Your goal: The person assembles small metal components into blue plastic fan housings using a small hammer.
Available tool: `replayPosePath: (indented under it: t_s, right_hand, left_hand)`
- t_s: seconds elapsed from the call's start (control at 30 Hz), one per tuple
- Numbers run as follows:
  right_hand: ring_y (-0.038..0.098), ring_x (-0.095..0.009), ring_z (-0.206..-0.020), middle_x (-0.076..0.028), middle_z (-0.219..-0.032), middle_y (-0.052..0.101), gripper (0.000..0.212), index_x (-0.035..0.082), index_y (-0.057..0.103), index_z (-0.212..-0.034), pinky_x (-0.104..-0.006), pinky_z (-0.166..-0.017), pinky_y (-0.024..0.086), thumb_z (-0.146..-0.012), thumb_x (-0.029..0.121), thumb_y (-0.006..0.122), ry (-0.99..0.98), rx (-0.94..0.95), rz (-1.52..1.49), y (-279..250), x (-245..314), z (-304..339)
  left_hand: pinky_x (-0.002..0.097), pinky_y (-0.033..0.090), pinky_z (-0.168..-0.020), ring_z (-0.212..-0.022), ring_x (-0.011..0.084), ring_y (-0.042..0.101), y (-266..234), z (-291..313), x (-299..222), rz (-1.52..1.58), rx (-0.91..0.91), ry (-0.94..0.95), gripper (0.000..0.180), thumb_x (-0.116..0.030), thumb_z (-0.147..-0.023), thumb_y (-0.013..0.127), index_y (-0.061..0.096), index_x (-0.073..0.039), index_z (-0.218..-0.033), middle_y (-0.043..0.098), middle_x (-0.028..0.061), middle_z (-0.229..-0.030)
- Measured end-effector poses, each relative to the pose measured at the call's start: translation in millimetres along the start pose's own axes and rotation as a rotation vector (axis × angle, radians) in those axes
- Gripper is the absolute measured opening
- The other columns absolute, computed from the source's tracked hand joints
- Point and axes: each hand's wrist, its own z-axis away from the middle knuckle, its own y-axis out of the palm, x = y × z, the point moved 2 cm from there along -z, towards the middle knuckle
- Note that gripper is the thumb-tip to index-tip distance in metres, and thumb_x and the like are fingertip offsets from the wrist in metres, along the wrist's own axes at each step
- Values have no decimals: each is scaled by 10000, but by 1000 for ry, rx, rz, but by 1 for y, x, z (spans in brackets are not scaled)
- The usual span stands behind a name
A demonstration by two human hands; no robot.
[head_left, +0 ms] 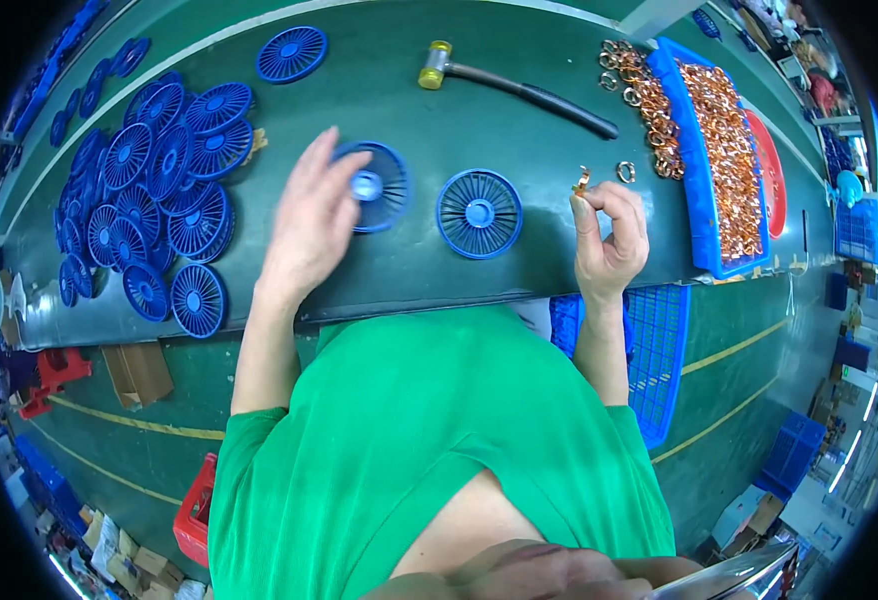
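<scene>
My left hand point(311, 205), smeared by motion, has its fingers spread at the left edge of a round blue spoked plastic disc point(387, 190). That disc is blurred too, and whether the fingers touch it I cannot tell. To its right a second blue spoked disc point(480, 214) lies flat on the green table. Thumb and forefinger of my right hand point(611, 240) pinch a small copper ring point(583, 180), held up above the table. Just beyond this hand a loose metal ring point(626, 172) lies on the tabletop.
A pile of blue spoked discs point(149, 190) covers the table's left side; another disc point(292, 54) lies farther back. A mallet point(519, 88) with yellow faces rests at the far middle. At right, a blue tray point(701, 190) full of copper rings stands before a red tray point(771, 170).
</scene>
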Motion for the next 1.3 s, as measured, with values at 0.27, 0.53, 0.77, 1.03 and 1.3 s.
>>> replayPosePath:
  t_s: [0.27, 0.53, 0.77, 1.03, 1.3]
  right_hand:
    - [608, -221, -714, -80, -791, 643, 178, 50, 621, -802, -315, -623, 482, -718, 35, 777, -48, 134, -141, 32, 21, -1]
    - [604, -221, -660, -64, -765, 629, 213, 71, 623, -759, -314, -557, 474, -652, 68, 807, -196, 180, -299, 61, 57, -18]
    - [571, -219, -632, -48, -735, 593, 177, 84, 603, -756, -332, -564, 450, -706, 136, 765, -255, 182, -158, 82, 66, -16]
    - [538, -256, -676, -66, -781, 553, 135, 86, 563, -788, -389, -652, 438, -793, 141, 687, -107, 129, 43, 92, 66, -9]
    - [419, -309, -1331, 9, -1186, 665, 349, 166, 722, -1082, -496, -1125, 194, -791, 356, 691, -331, 259, -7, 60, 66, -18]
  left_hand:
    - [401, 388, -1050, -1296, 366, 442, 17, 9, -9, -112, 8, 104, 502, -201, -794, 726, 550, -2, -1220, 462, 212, -1390]
    - [249, 439, -722, -813, 79, 517, 22, 8, -23, 858, -225, -343, 375, -340, -1017, 446, 596, 1, -1045, 604, 23, -883]
    - [261, 446, -854, -922, 113, 553, 30, 9, -44, 981, -241, -181, 309, -233, -1019, 433, 502, 4, -1205, 595, 64, -1029]
    - [279, 442, -618, -682, 110, 503, 44, 10, -50, 672, -348, 21, 242, -50, -890, 555, 454, -10, -1106, 536, 68, -866]
    - [360, 362, -1063, -1232, 221, 480, 13, 6, -60, 1397, 27, -118, 630, -143, -869, 586, 306, 50, -1400, 453, 157, -1344]
